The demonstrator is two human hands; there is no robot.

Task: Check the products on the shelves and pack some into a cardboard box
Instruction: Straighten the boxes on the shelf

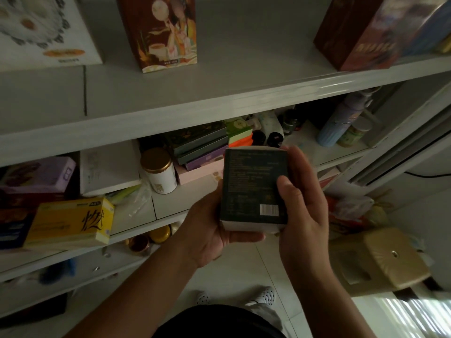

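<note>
Dim, murky indoor view with muted colours. The strongest light is a washed-out, striped bright patch [400,315] at the lower right. A pale streak of glare runs along the front edge of the upper shelf [336,85]. The lower shelf [170,206] beneath it sits in deep shadow, its contents hard to make out. The dark box [253,186], held between the left hand [210,230] and right hand [302,206], is softly blurred, and its fine print is unreadable. The cartons [366,37] at the top right smear with motion blur. Wide-angle distortion bends and tilts the shelves toward the frame edges.
</note>
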